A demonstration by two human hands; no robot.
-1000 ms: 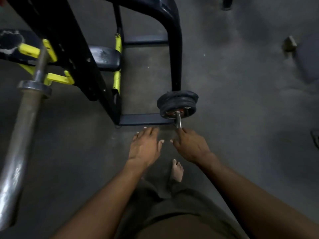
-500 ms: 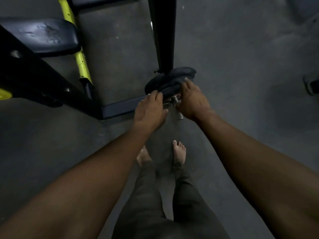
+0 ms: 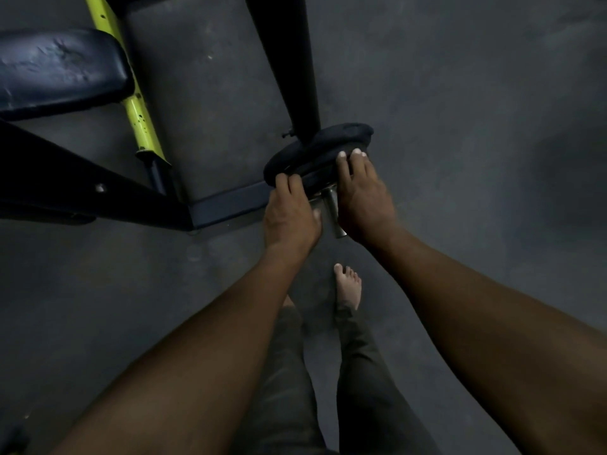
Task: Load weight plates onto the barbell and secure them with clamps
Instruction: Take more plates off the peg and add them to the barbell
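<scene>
Landmark: storage peg (image 3: 332,210), projecting from the rack base bar (image 3: 226,205) toward the viewer.
Weight plates (image 3: 315,149): stacked on the peg, behind its free end.
Left hand (image 3: 289,215): just left of the peg, fingers on the near plate's left edge.
Right hand (image 3: 363,198): just right of the peg, fingertips on the plate's right rim.
Rack upright (image 3: 289,60): behind the peg, its foot hidden by the plates.
Slanted brace (image 3: 131,93): left of the peg, well apart.
Bench pad (image 3: 59,70): far left of the peg, beyond the brace.
Foot (image 3: 348,285): on the floor (image 3: 476,126), nearer the viewer than the peg.
</scene>
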